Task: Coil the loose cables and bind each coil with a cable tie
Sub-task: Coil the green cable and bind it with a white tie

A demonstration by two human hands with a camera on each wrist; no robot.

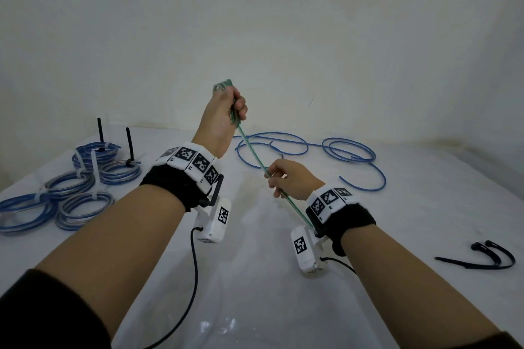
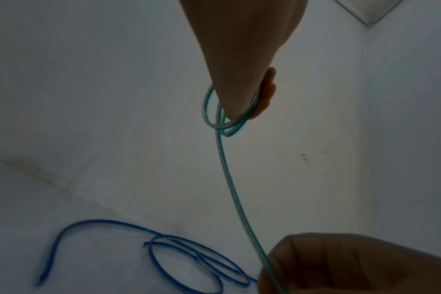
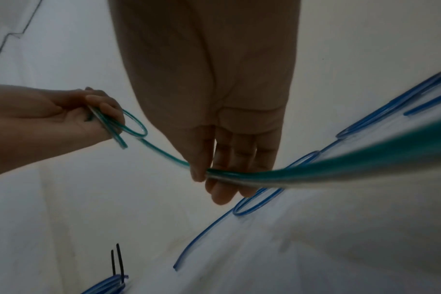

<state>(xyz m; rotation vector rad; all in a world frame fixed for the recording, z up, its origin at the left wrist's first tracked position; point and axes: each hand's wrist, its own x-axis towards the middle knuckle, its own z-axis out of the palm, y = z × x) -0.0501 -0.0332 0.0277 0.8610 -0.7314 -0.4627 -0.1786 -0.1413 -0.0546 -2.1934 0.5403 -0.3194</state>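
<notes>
Fingers (image 3: 106, 111) of the left hand (image 1: 224, 110) curl round small loops of green cable (image 1: 255, 154) raised above the table (image 1: 425, 221), while the right hand (image 1: 292, 178) pinches its straight run between thumb and fingertips lower down, near the loose blue cable (image 1: 351, 150).

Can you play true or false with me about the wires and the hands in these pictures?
1. The left hand holds green cable loops. True.
2. The right hand is empty. False: its grip pinches the green cable.
3. The blue cable on the table is neatly tied. False: it lies loose.
4. Tied coils lie on the left. True.
5. Black cable ties lie on the right. True.
</notes>
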